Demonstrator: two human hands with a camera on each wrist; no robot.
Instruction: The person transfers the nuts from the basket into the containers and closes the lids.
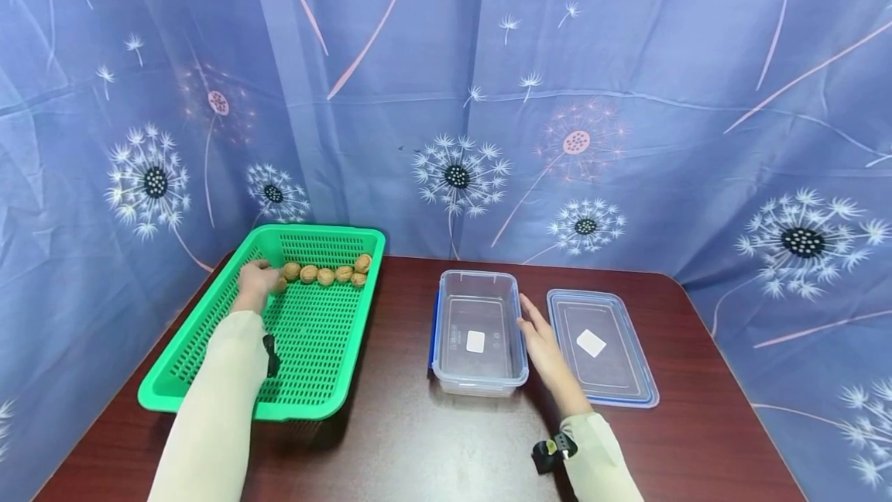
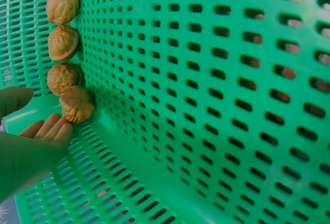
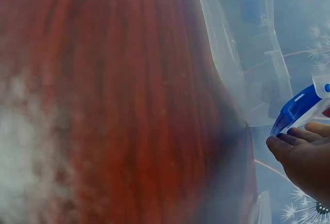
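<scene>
Inside a green slotted basket (image 1: 357,339), several walnuts (image 1: 310,274) sit in a row along the far wall. My left hand (image 1: 255,282) reaches to the left end of that row. In the left wrist view its fingertips are right at the end walnut (image 2: 77,104), with the thumb held apart and nothing gripped. My right hand (image 1: 545,345) rests along the right side of a clear plastic container (image 1: 481,387), fingers extended. The right wrist view shows those fingers beside a blue clip (image 3: 299,108) on the container. A white square label (image 1: 475,342) shows through its bottom.
To the right of the container lies its clear lid (image 1: 609,370) with a bluish rim and a white label (image 1: 591,343). Everything stands on a dark red-brown table (image 1: 411,448). A blue curtain (image 1: 348,146) with dandelion prints hangs behind it.
</scene>
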